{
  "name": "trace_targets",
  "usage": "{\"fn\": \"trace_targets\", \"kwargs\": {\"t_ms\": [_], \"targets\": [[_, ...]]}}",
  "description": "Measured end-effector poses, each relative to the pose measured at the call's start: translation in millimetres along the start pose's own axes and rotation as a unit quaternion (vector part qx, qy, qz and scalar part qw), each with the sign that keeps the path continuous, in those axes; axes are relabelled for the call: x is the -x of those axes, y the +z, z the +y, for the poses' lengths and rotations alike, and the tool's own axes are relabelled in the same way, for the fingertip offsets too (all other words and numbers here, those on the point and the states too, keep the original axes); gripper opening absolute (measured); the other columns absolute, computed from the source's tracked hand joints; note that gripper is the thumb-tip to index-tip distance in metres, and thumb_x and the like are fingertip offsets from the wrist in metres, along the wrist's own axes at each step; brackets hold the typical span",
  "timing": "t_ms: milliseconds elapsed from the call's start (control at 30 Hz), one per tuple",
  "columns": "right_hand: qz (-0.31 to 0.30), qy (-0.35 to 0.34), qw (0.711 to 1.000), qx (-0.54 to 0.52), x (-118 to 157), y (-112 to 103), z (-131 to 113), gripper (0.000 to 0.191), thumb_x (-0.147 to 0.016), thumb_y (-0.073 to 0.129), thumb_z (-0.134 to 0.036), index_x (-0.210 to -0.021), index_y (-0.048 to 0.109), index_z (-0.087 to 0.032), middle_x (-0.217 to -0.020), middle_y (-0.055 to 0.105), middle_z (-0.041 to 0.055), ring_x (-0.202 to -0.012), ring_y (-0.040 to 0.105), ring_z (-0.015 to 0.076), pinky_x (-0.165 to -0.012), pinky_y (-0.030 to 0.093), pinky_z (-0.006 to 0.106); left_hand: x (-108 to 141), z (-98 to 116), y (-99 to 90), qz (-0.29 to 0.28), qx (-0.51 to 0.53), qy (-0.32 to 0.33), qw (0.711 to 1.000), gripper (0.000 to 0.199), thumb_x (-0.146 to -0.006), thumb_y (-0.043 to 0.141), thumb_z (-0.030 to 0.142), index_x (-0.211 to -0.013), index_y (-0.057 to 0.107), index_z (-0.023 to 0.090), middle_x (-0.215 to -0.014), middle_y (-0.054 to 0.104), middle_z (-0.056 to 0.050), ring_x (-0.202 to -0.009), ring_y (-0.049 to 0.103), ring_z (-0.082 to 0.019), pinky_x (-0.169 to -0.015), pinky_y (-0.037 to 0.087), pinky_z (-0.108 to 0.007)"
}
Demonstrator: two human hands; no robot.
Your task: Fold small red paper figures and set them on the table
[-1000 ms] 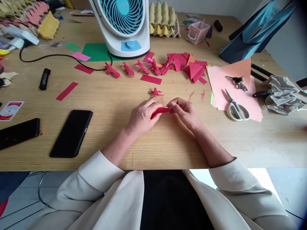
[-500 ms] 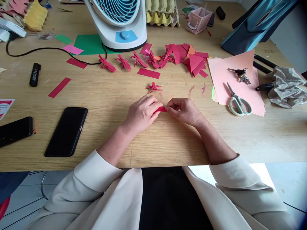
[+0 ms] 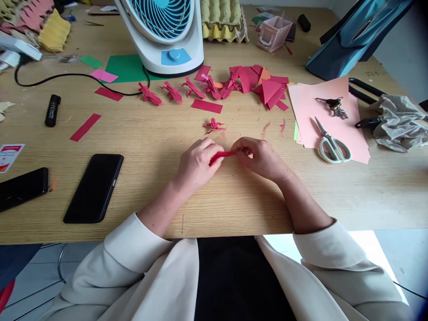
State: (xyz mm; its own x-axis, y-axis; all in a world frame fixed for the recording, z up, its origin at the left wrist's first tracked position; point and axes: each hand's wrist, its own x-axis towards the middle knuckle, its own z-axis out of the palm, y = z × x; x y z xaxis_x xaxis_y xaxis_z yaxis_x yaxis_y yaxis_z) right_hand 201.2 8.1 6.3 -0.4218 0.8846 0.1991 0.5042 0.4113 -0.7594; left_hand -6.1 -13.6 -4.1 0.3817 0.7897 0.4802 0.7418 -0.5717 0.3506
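Observation:
A narrow red paper strip (image 3: 222, 154) stretches between my two hands, just above the wooden table. My left hand (image 3: 199, 161) is closed around its left part, so that end is hidden. At the strip's right tip, my right hand (image 3: 257, 158) pinches with thumb and forefinger. Just beyond the hands lies a small folded red paper figure (image 3: 214, 125) with thin legs. Farther back, several similar red figures (image 3: 171, 92) stand in a row. A flat red paper strip (image 3: 206, 106) lies in front of them.
Scissors (image 3: 333, 145) and a bunch of keys (image 3: 335, 107) rest on pink paper sheets (image 3: 307, 127) at right. A black phone (image 3: 94, 188) lies at left. Behind the figures stands a white fan (image 3: 174, 55), its cord (image 3: 67, 75) running left. Red paper pieces (image 3: 270, 91) are heaped right of the row.
My hands have spread slightly apart, and more of the red strip shows between them. The left hand has rolled a little. The whole view has shifted slightly.

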Motion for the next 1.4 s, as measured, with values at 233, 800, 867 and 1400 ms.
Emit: {"fn": "trace_targets", "kwargs": {"t_ms": [233, 800, 867, 1400], "targets": [[0.030, 0.033, 0.979, -0.200, -3, 12, -1, 0.016, -0.084, 0.069, -0.030, -0.091, 0.064, -0.017, -0.079, 0.064, 0.0018, -0.068, 0.055, 0.0124, -0.063, 0.045, 0.027, -4, 1, 0.9, 0.075, 0.182, -0.109, 0.974, 0.009, -0.082, 0.070, 0.013, -0.088, 0.068, 0.020, -0.087, 0.069, 0.000, -0.077, 0.064, -0.014, -0.075, 0.051, -0.028], [0.067, 0.036, 0.962, -0.263, -4, 20, -3, 0.037, -0.080, 0.074, -0.052, -0.085, 0.066, -0.017, -0.077, 0.065, 0.0026, -0.070, 0.057, 0.0131, -0.064, 0.047, 0.027, -1, 6, 3.4, 0.072, 0.227, -0.123, 0.963, 0.004, -0.085, 0.067, 0.022, -0.084, 0.067, 0.019, -0.083, 0.070, -0.002, -0.076, 0.063, -0.015, -0.073, 0.048, -0.027], [0.070, 0.037, 0.963, -0.258, -4, 19, -4, 0.036, -0.081, 0.073, -0.051, -0.084, 0.066, -0.016, -0.075, 0.064, 0.0023, -0.068, 0.057, 0.0124, -0.063, 0.046, 0.027, -1, 7, 3.7, 0.071, 0.230, -0.129, 0.962, 0.005, -0.086, 0.067, 0.023, -0.083, 0.068, 0.019, -0.082, 0.070, -0.002, -0.075, 0.062, -0.014, -0.072, 0.048, -0.027], [0.136, -0.064, 0.988, -0.026, -1, 15, -10, 0.015, -0.091, 0.060, -0.028, -0.080, 0.065, -0.019, -0.076, 0.062, 0.0028, -0.068, 0.056, 0.0144, -0.062, 0.046, 0.028, -3, 4, 4.0, -0.003, 0.289, -0.202, 0.936, 0.007, -0.081, 0.068, 0.026, -0.080, 0.071, 0.020, -0.071, 0.070, 0.001, -0.058, 0.057, -0.011, -0.057, 0.043, -0.023]]}}
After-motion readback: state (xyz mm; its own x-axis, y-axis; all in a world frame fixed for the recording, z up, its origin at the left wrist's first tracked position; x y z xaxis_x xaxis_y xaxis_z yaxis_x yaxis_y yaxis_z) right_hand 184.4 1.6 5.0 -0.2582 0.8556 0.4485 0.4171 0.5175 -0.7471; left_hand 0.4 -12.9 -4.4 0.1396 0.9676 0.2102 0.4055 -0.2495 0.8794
